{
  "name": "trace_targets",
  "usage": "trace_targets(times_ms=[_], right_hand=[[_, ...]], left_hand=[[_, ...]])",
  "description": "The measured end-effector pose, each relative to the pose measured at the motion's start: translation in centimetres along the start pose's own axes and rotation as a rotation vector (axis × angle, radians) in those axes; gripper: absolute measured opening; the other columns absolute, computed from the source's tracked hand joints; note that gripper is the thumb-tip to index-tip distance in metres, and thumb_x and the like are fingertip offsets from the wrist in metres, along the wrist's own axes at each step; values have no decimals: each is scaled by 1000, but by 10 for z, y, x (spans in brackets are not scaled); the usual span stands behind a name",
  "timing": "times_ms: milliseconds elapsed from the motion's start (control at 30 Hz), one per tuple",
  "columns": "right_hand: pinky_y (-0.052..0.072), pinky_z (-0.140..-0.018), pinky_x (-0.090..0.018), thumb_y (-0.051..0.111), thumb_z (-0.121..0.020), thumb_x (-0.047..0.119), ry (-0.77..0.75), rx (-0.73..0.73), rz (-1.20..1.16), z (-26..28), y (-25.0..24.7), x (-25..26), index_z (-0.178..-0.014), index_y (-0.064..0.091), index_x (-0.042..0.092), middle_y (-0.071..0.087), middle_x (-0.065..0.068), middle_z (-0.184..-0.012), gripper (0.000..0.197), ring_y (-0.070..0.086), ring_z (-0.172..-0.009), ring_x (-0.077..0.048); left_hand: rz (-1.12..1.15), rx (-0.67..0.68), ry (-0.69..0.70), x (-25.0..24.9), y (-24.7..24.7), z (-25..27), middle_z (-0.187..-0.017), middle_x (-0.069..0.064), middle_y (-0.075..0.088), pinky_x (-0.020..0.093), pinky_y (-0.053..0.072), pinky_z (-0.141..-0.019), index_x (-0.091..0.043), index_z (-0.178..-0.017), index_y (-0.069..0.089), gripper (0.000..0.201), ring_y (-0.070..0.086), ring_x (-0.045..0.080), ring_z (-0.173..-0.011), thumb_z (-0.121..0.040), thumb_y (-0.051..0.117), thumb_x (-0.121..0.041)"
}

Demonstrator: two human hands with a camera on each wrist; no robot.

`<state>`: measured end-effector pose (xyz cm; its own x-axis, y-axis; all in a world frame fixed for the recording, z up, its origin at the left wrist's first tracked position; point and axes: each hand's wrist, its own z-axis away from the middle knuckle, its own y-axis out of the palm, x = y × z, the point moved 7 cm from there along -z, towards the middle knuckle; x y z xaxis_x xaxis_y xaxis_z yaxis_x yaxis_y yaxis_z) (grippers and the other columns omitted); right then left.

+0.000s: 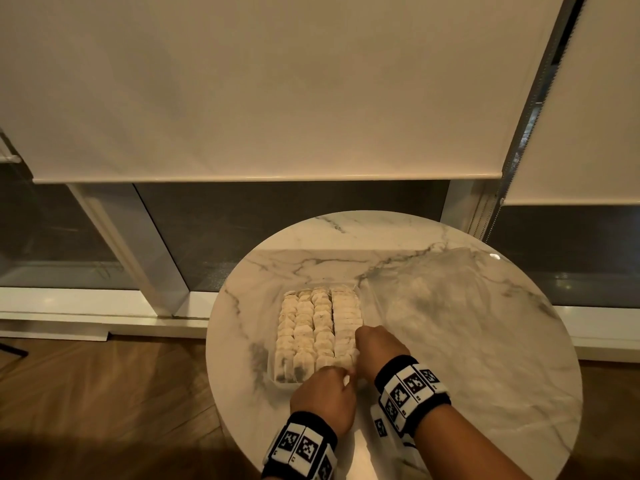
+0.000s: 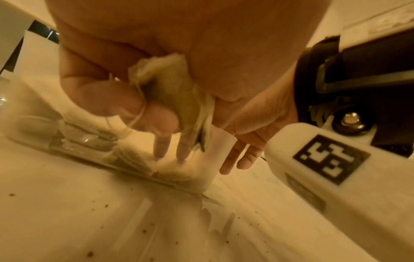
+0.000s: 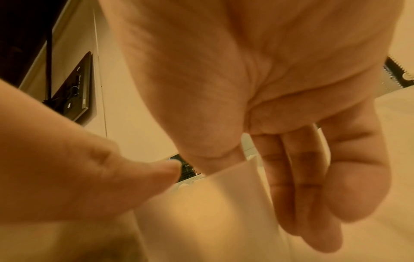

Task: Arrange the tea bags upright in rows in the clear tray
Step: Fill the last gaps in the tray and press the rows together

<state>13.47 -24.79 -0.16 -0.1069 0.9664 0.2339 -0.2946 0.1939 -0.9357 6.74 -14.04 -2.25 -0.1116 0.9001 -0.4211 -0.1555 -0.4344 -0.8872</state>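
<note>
Basically a round marble table [image 1: 467, 323] with the clear tray [image 1: 281, 382] near its left edge, toward the near side. Tray is almost full: tea bags [image 1: 308, 323] stand upright in about four rows, packed tight front to back.

Both hands work at the tray's near right corner. Right hand [image 1: 379, 344] reaches down over the right-hand row, fingers [image 3: 289, 186] straight and pointing down, thumb opposite, with a pale flat piece, maybe a paper tag or a bag, between them; too blurred to tell whether it pinches that or just presses the row back. Left hand [image 1: 323, 396] sits just beside it at the near edge, fingers curled round a crumpled tea bag held in the palm [image 2: 170, 86], its string looped over a finger.

Smallest: dark tea specks [image 2: 105, 205] scattered on the tabletop in front of the tray.

Judgement: last gap in the right row is being filled. Risks: rows are tight, so forcing the held bag in could tip or buckle neighbours; the looped string could snag and drag the bag back out on release; squeezing the bag could tear it and spill more tea; a downward push at the corner could slide the light tray toward the table's edge.
</note>
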Motion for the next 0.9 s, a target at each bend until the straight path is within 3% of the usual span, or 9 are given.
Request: trace_targets(times_ms=[100,233,300,367,400,533,733,800,900], right_hand=[[54,-85,-37,55,-90,25,20,-46,-73,4,-2,-6,-119,56,21,60,-7,-118,29,62,-104,-27],[51,-85,-35,56,-92,37,-10,-310,-210,21,-21,-13,-122,56,31,56,3,-120,31,51,-113,-20],[49,-84,-28,59,-92,38,-114,-398,-387,34,-30,-10,-113,62,33,59,10,-110,21,53,-106,-12],[48,-77,-22,64,-93,35,-191,-387,-661,45,-33,-6,-98,66,31,64,13,-96,7,59,-90,-7],[49,-73,-22,65,-93,32,-219,-345,-806,49,-33,-2,-91,68,29,67,10,-88,4,61,-82,-7],[53,-71,-30,67,-93,31,-314,-230,-1063,63,-32,11,-84,70,26,70,4,-82,11,62,-74,-11],[53,-76,-36,73,-85,40,-313,-250,-1008,69,-36,8,-87,67,28,68,3,-85,14,62,-77,-18],[53,-77,-30,74,-83,40,-335,-258,-956,73,-39,11,-92,68,33,66,8,-90,13,59,-79,-9],[41,-90,-12,69,-81,49,-445,-322,-721,80,-45,20,-112,65,44,56,21,-107,31,47,-108,1]], left_hand=[[83,-50,5,5,-6,1,-117,-7,66,30,48,-84,-30,-114,66,45,62,17,-106,-100,31,-54],[378,-209,67,14,-29,3,-109,-12,67,32,50,-89,-29,-110,70,38,60,8,-101,-100,40,-51],[691,-238,2,20,-42,6,-103,-11,71,31,53,-74,-28,-102,74,30,63,6,-82,-101,48,-43],[1165,-135,-137,21,-45,9,-95,-3,74,25,42,-49,-20,-96,75,32,53,13,-53,-102,48,-37],[1411,-40,-208,17,-41,10,-90,2,72,22,36,-44,-14,-99,74,36,48,15,-46,-101,48,-37],[2029,287,-315,-5,-37,19,-86,9,63,22,37,-44,-6,-117,68,52,49,17,-50,-93,48,-47],[2016,330,-273,-5,-33,22,-90,7,63,22,34,-46,-12,-123,70,57,49,16,-51,-91,43,-51],[1945,330,-284,-5,-32,25,-93,6,65,22,32,-46,-15,-121,71,57,47,15,-51,-94,40,-53],[1809,350,-319,-7,-25,27,-104,7,67,21,29,-47,-18,-120,70,59,46,16,-51,-93,41,-61]])
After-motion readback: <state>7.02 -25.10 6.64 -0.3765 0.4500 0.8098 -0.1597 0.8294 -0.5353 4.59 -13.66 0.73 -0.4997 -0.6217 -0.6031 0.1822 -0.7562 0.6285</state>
